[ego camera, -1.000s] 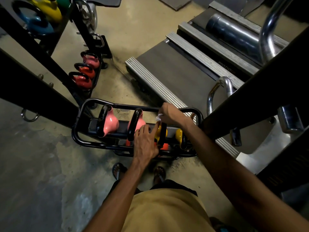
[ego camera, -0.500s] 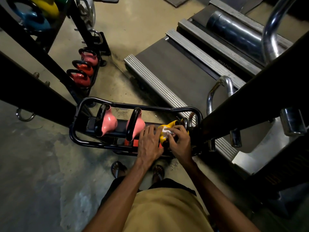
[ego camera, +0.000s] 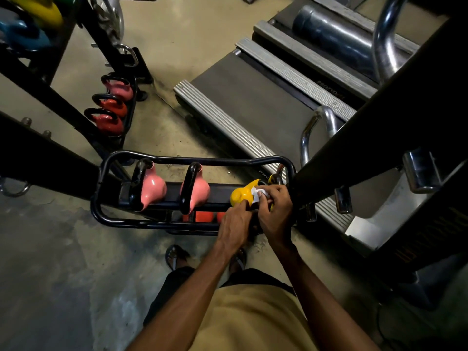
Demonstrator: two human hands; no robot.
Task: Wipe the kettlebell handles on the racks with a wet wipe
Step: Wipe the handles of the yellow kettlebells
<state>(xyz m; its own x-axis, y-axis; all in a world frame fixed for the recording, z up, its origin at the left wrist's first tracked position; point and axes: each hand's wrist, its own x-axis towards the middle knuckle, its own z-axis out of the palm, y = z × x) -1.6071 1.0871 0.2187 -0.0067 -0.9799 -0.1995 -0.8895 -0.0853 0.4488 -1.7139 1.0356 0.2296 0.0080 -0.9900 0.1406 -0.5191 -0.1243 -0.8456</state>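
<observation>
A low black rack (ego camera: 106,214) in front of me holds two pink kettlebells (ego camera: 152,187) (ego camera: 198,190) with black handles and a yellow kettlebell (ego camera: 240,195) at its right end. My right hand (ego camera: 274,214) pinches a white wet wipe (ego camera: 258,193) against the yellow kettlebell near its handle. My left hand (ego camera: 234,226) rests on the yellow kettlebell's near side, index finger stretched along it. The handle itself is mostly hidden by my hands. A second yellow kettlebell (ego camera: 274,178) peeks out behind.
Another rack (ego camera: 129,115) at the left holds a pink and two red kettlebells (ego camera: 109,120). Blue and yellow kettlebells (ego camera: 30,24) sit top left. A treadmill deck (ego camera: 253,97) lies ahead; dark machine beams (ego camera: 379,117) cross on the right. My sandalled feet (ego camera: 174,255) stand on concrete.
My right hand came from the rack's far rail down onto the yellow kettlebell with the wipe. My left hand shifted right along it. The view moved slightly closer.
</observation>
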